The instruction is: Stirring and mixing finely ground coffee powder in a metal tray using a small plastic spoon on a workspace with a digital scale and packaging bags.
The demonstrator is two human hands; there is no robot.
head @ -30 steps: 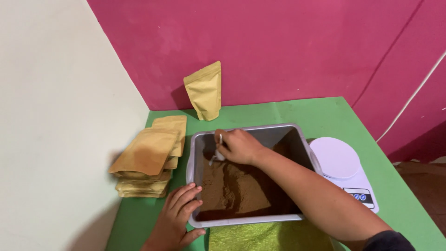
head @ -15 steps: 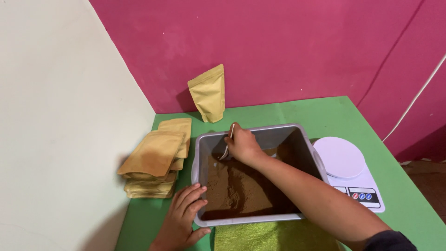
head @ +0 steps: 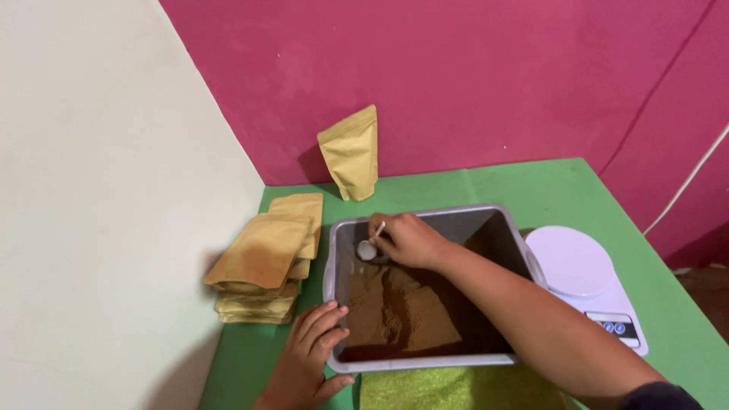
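A grey rectangular tub point(head: 502, 220) on the green table holds brown powder point(head: 399, 310). My right hand point(head: 410, 240) reaches into its far left corner and grips a small white spoon point(head: 369, 247), whose bowl sits just above the tub's bare grey bottom. My left hand point(head: 307, 357) rests flat on the table against the tub's near left corner, fingers touching the rim. A stack of flat yellow-brown pouches point(head: 266, 258) lies left of the tub. One pouch point(head: 351, 153) stands upright by the pink wall.
A white kitchen scale point(head: 581, 277) sits right of the tub. A green cloth point(head: 456, 387) lies under the tub's near edge. A cream wall closes the left side and a pink wall the back.
My right hand with the spoon has stayed in the tub's far left corner, shifting slightly. The view has drifted so everything sits a little further right. My left hand keeps its place.
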